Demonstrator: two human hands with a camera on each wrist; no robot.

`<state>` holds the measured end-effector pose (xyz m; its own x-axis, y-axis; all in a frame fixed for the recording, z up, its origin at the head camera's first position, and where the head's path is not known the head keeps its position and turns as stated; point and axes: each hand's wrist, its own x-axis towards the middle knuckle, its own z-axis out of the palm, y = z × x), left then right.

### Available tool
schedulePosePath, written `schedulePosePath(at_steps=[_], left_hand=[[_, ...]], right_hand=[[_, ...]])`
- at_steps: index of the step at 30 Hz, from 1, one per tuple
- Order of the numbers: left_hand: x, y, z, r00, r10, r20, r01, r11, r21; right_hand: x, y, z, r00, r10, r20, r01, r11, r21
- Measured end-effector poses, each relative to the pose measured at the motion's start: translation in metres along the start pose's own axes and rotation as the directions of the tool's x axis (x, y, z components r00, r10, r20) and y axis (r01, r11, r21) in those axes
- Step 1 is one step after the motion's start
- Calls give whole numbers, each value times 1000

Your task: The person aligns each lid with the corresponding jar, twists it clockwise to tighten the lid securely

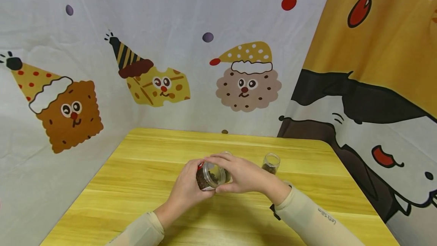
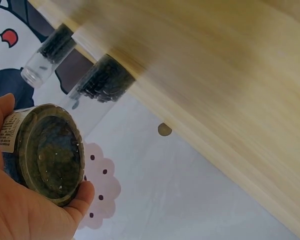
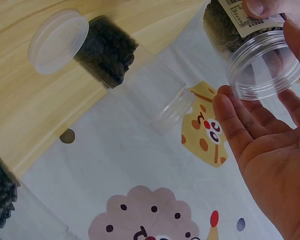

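Observation:
My left hand (image 1: 189, 183) grips a clear, wide-mouthed plastic jar (image 1: 203, 179) with a printed label, thumb and fingers round its body. The jar is tilted on its side above the table, and its open mouth faces my right hand (image 1: 239, 174). Dark seeds lie inside it, and its round base (image 2: 55, 155) shows in the left wrist view. In the right wrist view, my right thumb and fingers (image 3: 232, 117) cup the jar's clear threaded rim (image 3: 235, 82) from both sides. No lid is on this mouth.
A small open jar (image 1: 271, 162) partly filled with dark seeds stands to the right. Another clear seed jar (image 3: 107, 52), mostly hidden behind my right hand in the head view, stands with a translucent lid (image 3: 58, 41) beside it. A printed cloth (image 1: 191, 10) hangs behind the wooden table (image 1: 136, 162).

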<state>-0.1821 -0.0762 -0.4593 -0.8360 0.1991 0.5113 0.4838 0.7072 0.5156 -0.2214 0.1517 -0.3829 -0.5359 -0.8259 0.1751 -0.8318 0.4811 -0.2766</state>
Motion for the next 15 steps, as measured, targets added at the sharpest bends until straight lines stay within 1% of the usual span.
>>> schedulePosePath(at_steps=[3, 9, 15], left_hand=[[0, 0, 1, 1000, 1, 3, -1, 1000, -2], [-2, 0, 3, 1000, 11, -10, -11, 1000, 20], [-2, -1, 4, 999, 23, -23, -22, 999, 24]], right_hand=[[0, 0, 2, 1000, -4, 4, 4, 1000, -8], [2, 1, 5, 999, 33, 6, -33, 999, 3], [2, 1, 8, 998, 55, -16, -55, 998, 4]])
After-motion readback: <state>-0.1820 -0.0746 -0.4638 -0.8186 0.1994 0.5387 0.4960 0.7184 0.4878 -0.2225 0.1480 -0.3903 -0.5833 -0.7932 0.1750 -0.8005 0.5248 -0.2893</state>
